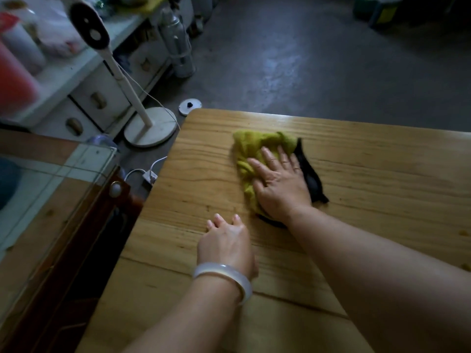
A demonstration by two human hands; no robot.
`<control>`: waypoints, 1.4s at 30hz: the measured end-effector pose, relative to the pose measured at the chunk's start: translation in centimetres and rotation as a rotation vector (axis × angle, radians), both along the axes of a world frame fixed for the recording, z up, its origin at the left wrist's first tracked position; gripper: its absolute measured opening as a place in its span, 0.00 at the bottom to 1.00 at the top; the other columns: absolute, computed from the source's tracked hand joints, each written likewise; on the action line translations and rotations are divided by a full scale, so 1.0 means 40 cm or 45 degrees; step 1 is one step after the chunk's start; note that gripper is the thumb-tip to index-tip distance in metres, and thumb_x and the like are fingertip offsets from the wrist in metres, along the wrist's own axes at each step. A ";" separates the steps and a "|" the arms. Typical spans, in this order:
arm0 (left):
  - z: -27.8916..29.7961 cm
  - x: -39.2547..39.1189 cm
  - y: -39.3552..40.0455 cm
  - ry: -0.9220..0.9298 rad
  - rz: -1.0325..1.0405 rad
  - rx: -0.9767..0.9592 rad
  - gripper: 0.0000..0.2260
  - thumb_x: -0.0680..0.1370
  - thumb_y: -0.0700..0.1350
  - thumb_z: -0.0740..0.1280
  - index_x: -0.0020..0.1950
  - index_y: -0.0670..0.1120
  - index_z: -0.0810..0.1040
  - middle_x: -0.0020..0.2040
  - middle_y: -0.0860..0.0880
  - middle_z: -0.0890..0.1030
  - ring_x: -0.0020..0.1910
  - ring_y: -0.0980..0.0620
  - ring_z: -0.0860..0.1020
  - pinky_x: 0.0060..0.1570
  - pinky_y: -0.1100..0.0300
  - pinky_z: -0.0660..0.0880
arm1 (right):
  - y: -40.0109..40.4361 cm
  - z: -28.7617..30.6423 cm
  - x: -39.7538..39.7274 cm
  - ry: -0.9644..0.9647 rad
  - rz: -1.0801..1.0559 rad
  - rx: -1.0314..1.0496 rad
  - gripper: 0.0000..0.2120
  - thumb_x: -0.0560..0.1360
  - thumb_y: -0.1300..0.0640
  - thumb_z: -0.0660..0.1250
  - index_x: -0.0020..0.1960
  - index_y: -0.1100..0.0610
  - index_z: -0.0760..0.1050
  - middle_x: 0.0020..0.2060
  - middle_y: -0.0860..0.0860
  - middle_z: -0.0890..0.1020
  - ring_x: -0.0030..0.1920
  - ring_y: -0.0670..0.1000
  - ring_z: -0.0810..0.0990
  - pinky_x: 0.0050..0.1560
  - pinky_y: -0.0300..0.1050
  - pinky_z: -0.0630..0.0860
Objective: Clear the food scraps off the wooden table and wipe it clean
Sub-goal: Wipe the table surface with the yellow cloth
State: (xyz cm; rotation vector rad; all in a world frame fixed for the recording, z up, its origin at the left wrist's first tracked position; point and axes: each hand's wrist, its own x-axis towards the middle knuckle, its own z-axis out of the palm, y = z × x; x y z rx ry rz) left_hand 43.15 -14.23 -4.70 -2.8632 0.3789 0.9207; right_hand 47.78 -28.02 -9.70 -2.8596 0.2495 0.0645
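Observation:
A yellow-green cloth (254,149) with a black part (311,177) lies crumpled on the wooden table (369,179) near its far left corner. My right hand (279,186) presses flat on the cloth, fingers straight and spread. My left hand (226,244), with a pale bangle on the wrist, rests on the bare wood just in front of the cloth, its fingertips on the table. Two small brownish specks (463,233) sit at the table's right edge of view.
Left of the table stands a glass-topped cabinet (51,189). A white floor fan (150,126) with its cable, a power strip (150,177) and a small white disc (190,106) are on the grey floor beyond the table's corner. White drawers (96,98) line the far left.

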 end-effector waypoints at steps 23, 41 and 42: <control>0.012 0.002 -0.004 -0.146 -0.074 0.055 0.31 0.66 0.60 0.74 0.63 0.49 0.70 0.57 0.45 0.76 0.56 0.45 0.76 0.50 0.52 0.75 | -0.012 -0.020 -0.504 -0.287 -0.321 0.248 0.20 0.72 0.56 0.64 0.63 0.50 0.78 0.68 0.54 0.75 0.70 0.60 0.70 0.75 0.55 0.54; 0.136 -0.323 -0.085 0.852 1.172 -1.698 0.21 0.67 0.53 0.69 0.55 0.44 0.78 0.51 0.41 0.83 0.51 0.43 0.82 0.53 0.45 0.76 | -0.089 0.262 -0.683 0.009 -0.663 1.845 0.11 0.81 0.53 0.59 0.52 0.50 0.81 0.45 0.52 0.86 0.47 0.52 0.85 0.47 0.46 0.81; 0.135 -0.330 -0.086 0.854 1.134 -1.678 0.18 0.68 0.47 0.70 0.56 0.43 0.78 0.50 0.41 0.83 0.50 0.44 0.82 0.52 0.46 0.77 | -0.094 0.272 -0.689 0.033 -0.672 1.897 0.11 0.81 0.53 0.59 0.53 0.52 0.81 0.45 0.54 0.86 0.47 0.54 0.85 0.46 0.48 0.82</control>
